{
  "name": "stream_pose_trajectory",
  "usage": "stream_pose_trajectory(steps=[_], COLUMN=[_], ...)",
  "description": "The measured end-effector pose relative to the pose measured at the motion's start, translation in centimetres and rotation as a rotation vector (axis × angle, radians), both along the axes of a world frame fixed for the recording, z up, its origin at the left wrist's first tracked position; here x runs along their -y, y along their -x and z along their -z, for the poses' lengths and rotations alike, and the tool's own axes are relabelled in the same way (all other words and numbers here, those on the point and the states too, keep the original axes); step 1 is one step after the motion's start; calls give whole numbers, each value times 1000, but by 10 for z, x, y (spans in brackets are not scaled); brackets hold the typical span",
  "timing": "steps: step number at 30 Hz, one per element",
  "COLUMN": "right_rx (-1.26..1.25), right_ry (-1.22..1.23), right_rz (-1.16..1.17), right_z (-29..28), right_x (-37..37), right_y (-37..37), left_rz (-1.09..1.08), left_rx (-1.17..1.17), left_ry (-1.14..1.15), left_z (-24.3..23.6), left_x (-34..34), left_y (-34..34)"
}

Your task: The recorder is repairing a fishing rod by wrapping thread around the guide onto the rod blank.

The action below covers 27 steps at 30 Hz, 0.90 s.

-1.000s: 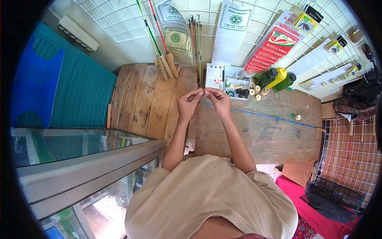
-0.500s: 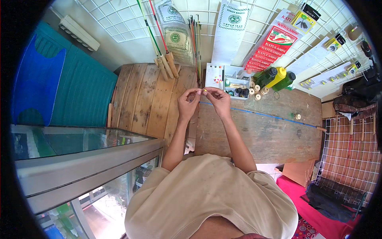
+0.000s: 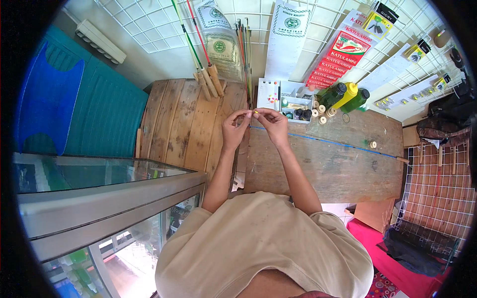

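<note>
My left hand (image 3: 235, 128) and my right hand (image 3: 272, 125) meet at the table's left edge, thumbs and fingertips pinched close together. A tiny yellow piece (image 3: 256, 112) shows at the right fingertips; its kind is too small to tell. Whatever the left fingertips pinch cannot be made out. A thin blue fishing rod (image 3: 328, 141) lies across the wooden table (image 3: 318, 171), running from beside my right wrist to its handle at the far right. Just beyond my right hand sits a white compartment box (image 3: 296, 91) with small dark jars, beside a white sheet (image 3: 269, 87) bearing small coloured beads.
Wooden spools (image 3: 322, 119) and green bottles (image 3: 332, 93) with a yellow bottle (image 3: 346, 97) stand behind the table. Cork-handled rods (image 3: 214, 81) lean at the back left. A glass display case (image 3: 114, 201) is on my left, and a white wire grid (image 3: 164, 25) covers the wall.
Both hands keep nearly the same pinched pose at the same place. The whole view has shifted very slightly.
</note>
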State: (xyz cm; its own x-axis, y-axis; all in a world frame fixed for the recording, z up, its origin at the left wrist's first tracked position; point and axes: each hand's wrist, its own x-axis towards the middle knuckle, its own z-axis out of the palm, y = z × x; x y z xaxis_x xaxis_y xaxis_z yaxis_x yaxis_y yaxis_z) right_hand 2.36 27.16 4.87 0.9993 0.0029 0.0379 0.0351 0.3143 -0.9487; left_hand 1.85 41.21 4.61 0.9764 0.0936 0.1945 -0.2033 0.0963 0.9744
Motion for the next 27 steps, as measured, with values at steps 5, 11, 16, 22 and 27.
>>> stream_pose_trajectory(steps=[5,11,16,22,27], right_rx=[-6,-12,12,0,5], right_ry=[8,71,44,40,42], right_rz=[4,8,-10,-15,-25], right_z=[-2,0,2,0,1], right_x=[0,0,0,0,0], right_y=[0,-1,-1,0,1], left_rz=[6,21,22,20,10], left_rx=[30,27,5,32,8], left_ry=[-32,-25,-4,1,-28], left_z=[1,-1,3,5,7], left_x=[-1,-1,-2,-1,-1], left_y=[-1,0,0,-1,-2])
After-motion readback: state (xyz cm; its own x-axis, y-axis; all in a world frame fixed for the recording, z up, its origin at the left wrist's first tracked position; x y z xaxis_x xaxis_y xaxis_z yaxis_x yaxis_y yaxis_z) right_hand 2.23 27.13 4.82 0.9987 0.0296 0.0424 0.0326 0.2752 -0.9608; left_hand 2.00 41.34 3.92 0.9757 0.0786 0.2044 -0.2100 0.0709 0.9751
